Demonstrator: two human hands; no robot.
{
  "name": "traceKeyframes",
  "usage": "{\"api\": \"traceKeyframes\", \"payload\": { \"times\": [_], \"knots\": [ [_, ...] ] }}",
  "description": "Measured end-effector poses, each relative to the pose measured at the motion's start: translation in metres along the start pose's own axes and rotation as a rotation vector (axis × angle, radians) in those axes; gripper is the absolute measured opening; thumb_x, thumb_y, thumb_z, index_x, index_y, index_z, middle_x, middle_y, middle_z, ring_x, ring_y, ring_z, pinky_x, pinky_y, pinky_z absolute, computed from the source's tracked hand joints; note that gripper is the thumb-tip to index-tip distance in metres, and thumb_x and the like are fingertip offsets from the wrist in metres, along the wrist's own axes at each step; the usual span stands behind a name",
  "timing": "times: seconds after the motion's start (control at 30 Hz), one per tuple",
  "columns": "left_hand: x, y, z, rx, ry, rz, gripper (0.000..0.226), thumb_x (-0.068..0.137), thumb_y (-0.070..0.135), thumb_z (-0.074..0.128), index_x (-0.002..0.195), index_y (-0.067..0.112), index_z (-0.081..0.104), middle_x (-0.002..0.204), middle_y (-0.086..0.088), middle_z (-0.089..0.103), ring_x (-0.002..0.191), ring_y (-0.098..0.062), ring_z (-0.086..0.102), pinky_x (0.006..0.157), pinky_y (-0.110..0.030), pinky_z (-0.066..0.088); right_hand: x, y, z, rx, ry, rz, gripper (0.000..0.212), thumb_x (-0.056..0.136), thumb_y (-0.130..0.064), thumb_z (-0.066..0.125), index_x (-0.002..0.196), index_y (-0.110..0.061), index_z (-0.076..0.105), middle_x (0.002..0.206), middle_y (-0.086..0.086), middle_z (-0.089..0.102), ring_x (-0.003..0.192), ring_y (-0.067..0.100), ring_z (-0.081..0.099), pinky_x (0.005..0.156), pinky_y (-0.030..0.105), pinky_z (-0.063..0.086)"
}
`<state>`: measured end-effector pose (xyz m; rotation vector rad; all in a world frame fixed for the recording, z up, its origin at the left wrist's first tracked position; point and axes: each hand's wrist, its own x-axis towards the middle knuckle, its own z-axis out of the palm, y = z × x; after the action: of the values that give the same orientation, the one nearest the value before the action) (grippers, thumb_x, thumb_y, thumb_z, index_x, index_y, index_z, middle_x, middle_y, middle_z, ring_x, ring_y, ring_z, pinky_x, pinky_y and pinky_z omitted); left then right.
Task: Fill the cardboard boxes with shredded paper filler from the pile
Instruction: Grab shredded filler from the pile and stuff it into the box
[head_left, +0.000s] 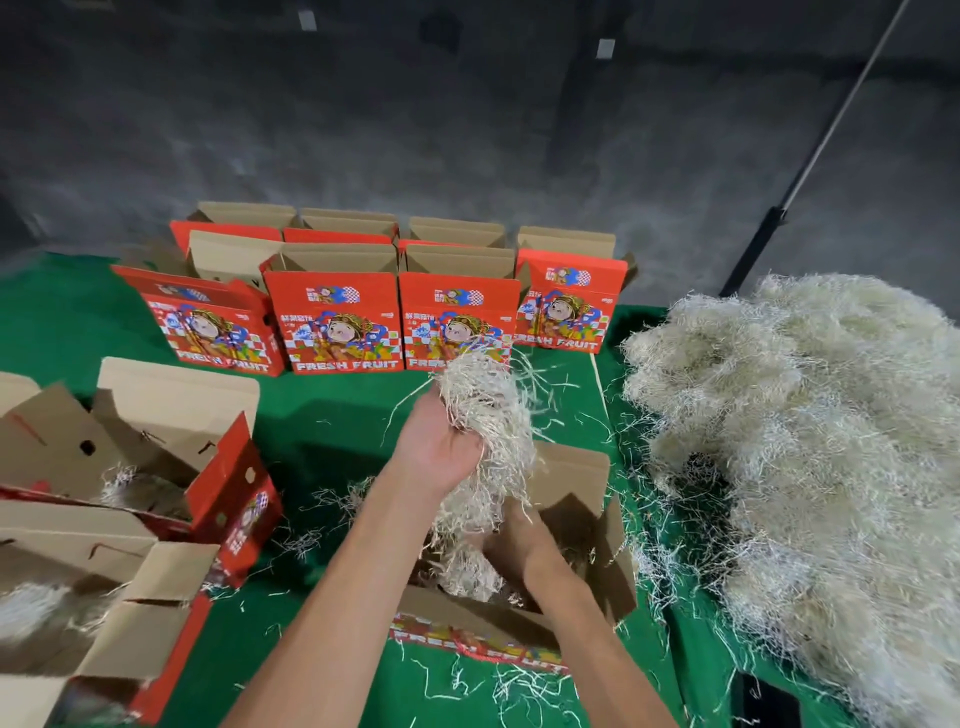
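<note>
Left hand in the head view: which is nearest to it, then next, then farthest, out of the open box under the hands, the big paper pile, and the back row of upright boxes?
From the left hand:
1. Open box, directly below it, being filled.
2. Back row of upright boxes, straight ahead on the green cloth.
3. Paper pile, off to the right.

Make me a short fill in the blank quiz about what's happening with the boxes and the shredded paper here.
1. The left hand holds a bundle of shredded paper above an open ____.
2. The big pile lies to the person's ____.
3. The cloth under the boxes is ____.
4. The red boxes read FRESH ____.

Answers: box; right; green; FRUIT
</note>
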<state>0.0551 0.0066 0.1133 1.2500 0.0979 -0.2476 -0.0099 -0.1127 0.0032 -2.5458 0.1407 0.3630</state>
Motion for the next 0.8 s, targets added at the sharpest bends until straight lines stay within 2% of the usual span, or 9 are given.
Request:
{"api": "traceKeyframes", "payload": {
  "times": [0.07, 0.17, 0.33, 0.43, 0.5, 0.53, 0.6, 0.7, 0.8],
  "knots": [
    [-0.005, -0.006, -0.011, 0.204, -0.117, 0.049, 0.044, 0.098, 0.015, 0.059, 0.137, 0.034, 0.05, 0.094, 0.009, 0.069, 0.101, -0.011, 0.07, 0.079, -0.024, 0.056, -0.001, 0.002, -0.003, 0.204, 0.087, -0.048, 0.007, 0.1, -0.026, 0.055, 0.106, -0.022, 0.057, 0.099, 0.0, 0.061, 0.082, 0.004, 0.06, 0.074, 0.027, 0.05],
    [-0.011, -0.027, -0.028, 0.39, 0.103, 0.064, 0.034, 0.091, 0.065, 0.051, 0.11, 0.038, 0.059, 0.072, 0.009, 0.066, 0.057, 0.003, 0.062, 0.057, -0.013, 0.044, -0.013, 0.015, -0.008, 0.615, 0.083, -0.02, 0.02, 0.095, -0.019, 0.057, 0.093, -0.038, 0.06, 0.088, -0.026, 0.058, 0.088, 0.002, 0.06, 0.08, 0.022, 0.047],
    [-0.034, -0.073, -0.041, 0.481, 0.12, -0.017, 0.064, 0.073, 0.096, 0.031, 0.109, 0.052, 0.058, 0.11, 0.043, 0.052, 0.101, 0.016, 0.047, 0.098, -0.031, 0.03, -0.03, 0.022, -0.006, 0.96, 0.059, 0.178, 0.126, 0.056, -0.082, 0.072, 0.155, -0.033, 0.012, 0.149, -0.008, 0.039, 0.137, 0.017, 0.039, 0.111, 0.041, 0.032],
    [-0.042, -0.093, -0.025, 0.482, 0.078, 0.01, 0.075, 0.074, 0.089, 0.038, 0.13, 0.042, 0.056, 0.103, 0.026, 0.07, 0.091, 0.004, 0.063, 0.09, -0.029, 0.049, -0.032, 0.004, -0.001, 0.943, 0.131, 0.155, 0.124, 0.06, -0.094, 0.053, 0.156, -0.026, 0.014, 0.161, -0.005, 0.02, 0.145, 0.019, 0.027, 0.112, 0.045, 0.029],
    [-0.047, -0.101, -0.012, 0.527, 0.048, 0.098, 0.06, 0.082, 0.077, 0.04, 0.123, 0.04, 0.063, 0.069, 0.022, 0.068, 0.061, 0.004, 0.06, 0.065, -0.016, 0.053, -0.031, -0.012, 0.001, 0.948, 0.299, 0.126, 0.105, 0.068, -0.096, 0.042, 0.128, -0.012, 0.058, 0.123, 0.0, 0.063, 0.108, 0.01, 0.06, 0.089, 0.038, 0.049],
    [-0.049, -0.102, -0.01, 0.532, 0.053, 0.102, 0.051, 0.085, 0.073, 0.04, 0.112, 0.04, 0.068, 0.067, 0.02, 0.067, 0.06, 0.004, 0.06, 0.064, -0.014, 0.052, -0.031, -0.017, 0.002, 0.938, 0.395, 0.077, 0.081, 0.072, -0.092, 0.042, 0.085, -0.018, 0.07, 0.079, -0.005, 0.067, 0.068, 0.006, 0.06, 0.061, 0.03, 0.047],
    [-0.047, -0.103, -0.018, 0.44, 0.084, 0.04, 0.047, 0.084, 0.072, 0.042, 0.098, 0.036, 0.069, 0.073, 0.016, 0.064, 0.062, 0.004, 0.056, 0.065, -0.013, 0.049, -0.031, -0.018, 0.003, 0.862, 0.4, 0.029, 0.064, 0.086, -0.072, 0.05, 0.044, -0.025, 0.041, 0.041, -0.01, 0.034, 0.038, 0.01, 0.027, 0.043, 0.025, 0.021],
    [-0.036, -0.103, -0.04, 0.301, 0.185, -0.067, 0.046, 0.084, 0.073, 0.051, 0.113, 0.037, 0.058, 0.11, 0.022, 0.054, 0.104, -0.002, 0.051, 0.1, -0.031, 0.036, -0.034, -0.002, 0.004, 0.817, 0.366, 0.058, 0.058, 0.094, -0.052, 0.058, 0.049, -0.024, 0.034, 0.041, -0.007, 0.024, 0.037, 0.012, 0.018, 0.037, 0.019, 0.017],
    [-0.03, -0.096, -0.049, 0.093, 0.301, -0.161, 0.031, 0.086, 0.063, 0.063, 0.093, 0.036, 0.048, 0.098, 0.015, 0.047, 0.095, -0.009, 0.047, 0.103, -0.043, 0.037, -0.037, 0.012, 0.004, 0.867, 0.369, 0.197, 0.043, 0.099, -0.035, 0.058, 0.062, -0.02, 0.039, 0.042, -0.012, 0.027, 0.035, 0.006, 0.019, 0.034, 0.017, 0.021]
  ]
}}
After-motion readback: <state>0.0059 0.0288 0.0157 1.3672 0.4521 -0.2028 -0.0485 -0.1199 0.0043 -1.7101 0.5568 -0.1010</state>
